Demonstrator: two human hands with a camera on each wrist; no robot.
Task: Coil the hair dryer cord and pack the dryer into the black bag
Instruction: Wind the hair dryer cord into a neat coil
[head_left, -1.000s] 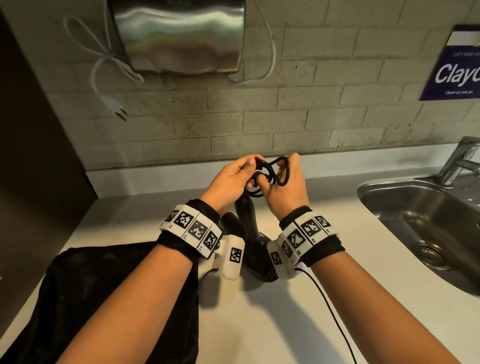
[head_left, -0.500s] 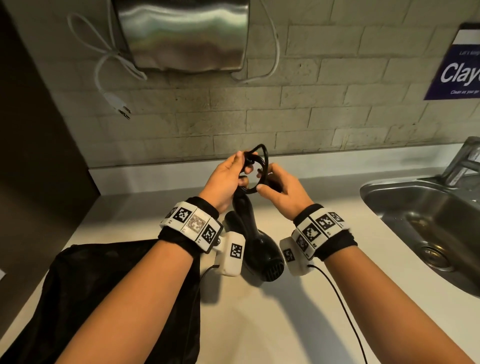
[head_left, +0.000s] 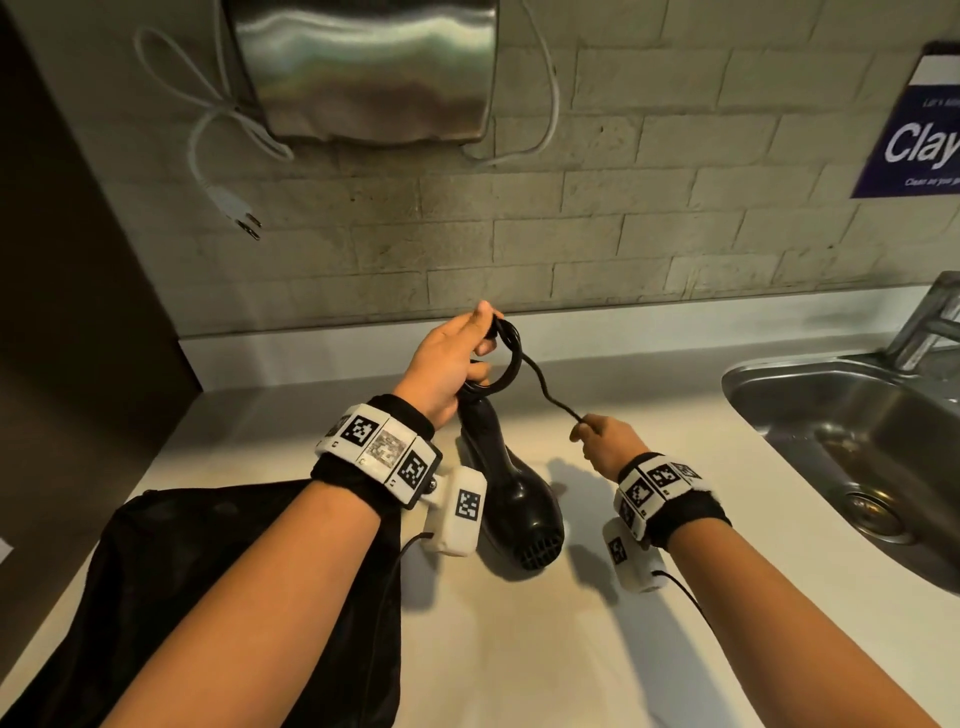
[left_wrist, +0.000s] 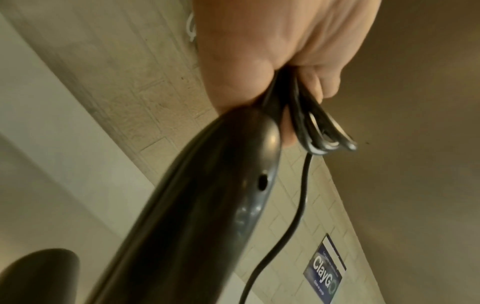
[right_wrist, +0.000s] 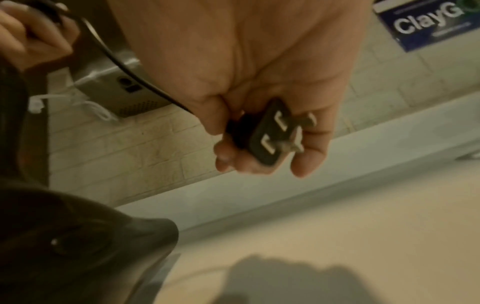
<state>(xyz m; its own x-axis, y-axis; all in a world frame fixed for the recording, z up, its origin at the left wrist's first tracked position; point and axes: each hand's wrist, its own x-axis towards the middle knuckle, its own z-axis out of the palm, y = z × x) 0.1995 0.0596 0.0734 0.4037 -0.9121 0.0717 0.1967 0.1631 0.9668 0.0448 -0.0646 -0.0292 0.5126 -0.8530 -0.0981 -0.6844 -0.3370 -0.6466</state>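
Observation:
The black hair dryer stands nozzle-down on the white counter, handle up. My left hand grips the coiled loops of black cord at the top of the handle; the left wrist view shows the hair dryer handle and the coil in my fingers. A short stretch of cord runs right to my right hand, which holds the black two-prong plug in curled fingers. The black bag lies flat at the left, under my left forearm.
A steel sink with a faucet is set into the counter at the right. A metal hand dryer hangs on the brick wall, its white cord and plug dangling. A dark panel borders the left.
My right hand has pulled away from the coil, down and to the right, drawing the plug end of the cord out. My left hand has kept its grip on the loops.

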